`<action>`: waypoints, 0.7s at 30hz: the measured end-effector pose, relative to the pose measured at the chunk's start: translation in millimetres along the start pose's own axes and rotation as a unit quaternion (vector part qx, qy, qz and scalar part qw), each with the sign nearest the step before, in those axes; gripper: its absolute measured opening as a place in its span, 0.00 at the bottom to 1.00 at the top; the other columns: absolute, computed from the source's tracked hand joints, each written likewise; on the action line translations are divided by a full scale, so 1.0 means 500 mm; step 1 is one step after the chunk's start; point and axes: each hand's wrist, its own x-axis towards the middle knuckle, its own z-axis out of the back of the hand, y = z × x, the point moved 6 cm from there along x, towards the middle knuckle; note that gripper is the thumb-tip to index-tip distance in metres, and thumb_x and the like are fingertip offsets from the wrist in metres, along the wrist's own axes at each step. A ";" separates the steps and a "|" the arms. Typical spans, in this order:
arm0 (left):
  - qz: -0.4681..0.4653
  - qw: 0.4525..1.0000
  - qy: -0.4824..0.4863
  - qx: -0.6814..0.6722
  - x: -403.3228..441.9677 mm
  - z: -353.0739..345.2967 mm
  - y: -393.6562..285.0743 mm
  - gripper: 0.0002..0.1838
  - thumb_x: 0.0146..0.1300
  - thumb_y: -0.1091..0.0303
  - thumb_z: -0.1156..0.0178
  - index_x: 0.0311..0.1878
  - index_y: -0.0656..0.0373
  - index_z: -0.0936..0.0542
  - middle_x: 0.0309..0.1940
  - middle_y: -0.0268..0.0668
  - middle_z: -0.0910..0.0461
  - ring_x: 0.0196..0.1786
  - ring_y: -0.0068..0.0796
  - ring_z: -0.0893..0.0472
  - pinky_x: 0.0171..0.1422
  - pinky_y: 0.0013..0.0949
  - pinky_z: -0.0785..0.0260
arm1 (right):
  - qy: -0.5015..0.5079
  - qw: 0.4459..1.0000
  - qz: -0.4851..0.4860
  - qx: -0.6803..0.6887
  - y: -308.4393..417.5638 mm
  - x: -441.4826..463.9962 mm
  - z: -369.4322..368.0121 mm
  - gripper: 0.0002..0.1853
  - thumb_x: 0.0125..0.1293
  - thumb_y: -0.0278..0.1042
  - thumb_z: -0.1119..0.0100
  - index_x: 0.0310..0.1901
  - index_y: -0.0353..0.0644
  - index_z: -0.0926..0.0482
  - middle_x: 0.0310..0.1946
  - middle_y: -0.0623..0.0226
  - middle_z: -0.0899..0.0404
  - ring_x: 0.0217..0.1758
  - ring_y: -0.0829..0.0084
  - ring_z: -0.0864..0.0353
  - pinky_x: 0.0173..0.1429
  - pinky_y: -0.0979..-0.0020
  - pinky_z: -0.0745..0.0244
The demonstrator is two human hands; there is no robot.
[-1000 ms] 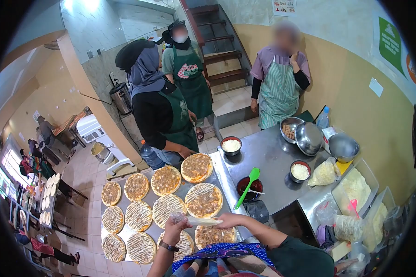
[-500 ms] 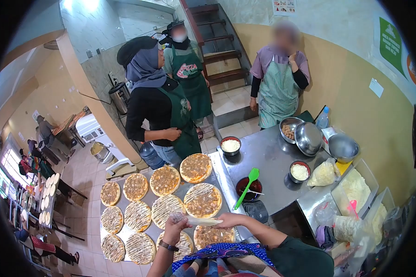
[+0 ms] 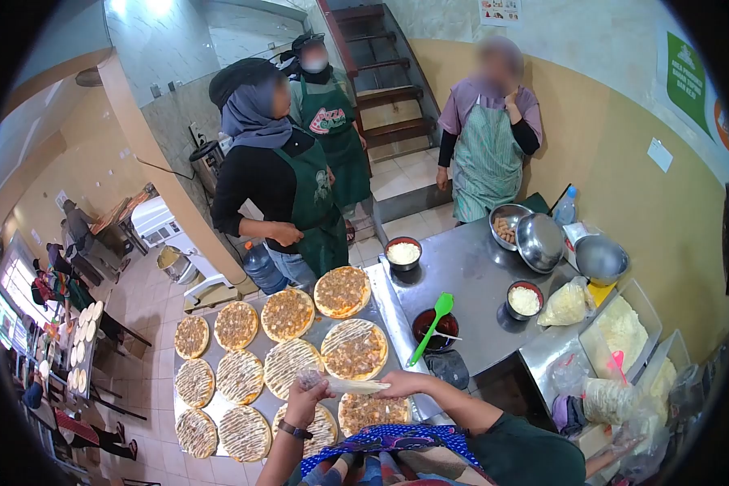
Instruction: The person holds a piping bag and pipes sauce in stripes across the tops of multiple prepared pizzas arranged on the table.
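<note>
A clear plastic piping bag [image 3: 353, 386] with pale sauce in it stretches between my two hands, above the pizzas. My left hand [image 3: 306, 397] is closed round its left end; my right hand [image 3: 398, 385] grips its right end. Below lies a pizza topped with brown meat [image 3: 371, 413], partly hidden by my hands and body. Just beyond the bag, another pizza [image 3: 354, 350] carries white stripes over part of its top. White lines cross several other pizzas [image 3: 293, 368], while the far row, such as this pizza [image 3: 287, 314], shows only brown topping.
On the steel table [image 3: 470, 267] stand bowls of grated cheese [image 3: 403, 253], a dark sauce bowl [image 3: 436, 330] with a green spatula [image 3: 431, 328] and metal bowls [image 3: 540, 243]. Tubs of cheese [image 3: 620, 332] are at right. Co-workers [image 3: 279, 186] stand beyond the tables.
The nearest co-worker has shifted slightly left and turned a little. My hands and the piping bag stay almost in place, with only a slight shift of the view.
</note>
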 end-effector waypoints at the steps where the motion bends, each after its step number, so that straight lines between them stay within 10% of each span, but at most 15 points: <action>1: -0.002 1.000 -0.001 -0.002 0.000 0.001 0.001 0.10 0.58 0.78 0.42 0.43 0.64 0.27 0.29 0.35 0.24 0.29 0.25 0.23 0.37 0.36 0.23 | 0.004 1.000 -0.005 -0.004 -0.005 0.004 -0.002 0.22 0.58 0.52 0.42 0.36 0.36 0.21 0.20 0.68 0.24 0.24 0.76 0.26 0.30 0.74 0.31; 21: -0.005 1.000 0.001 -0.020 -0.006 0.004 0.006 0.11 0.57 0.80 0.42 0.43 0.66 0.28 0.30 0.36 0.24 0.28 0.26 0.23 0.35 0.33 0.23 | 0.011 1.000 -0.012 0.000 0.002 -0.006 -0.006 0.21 0.59 0.50 0.42 0.33 0.36 0.22 0.19 0.70 0.26 0.22 0.77 0.27 0.27 0.75 0.32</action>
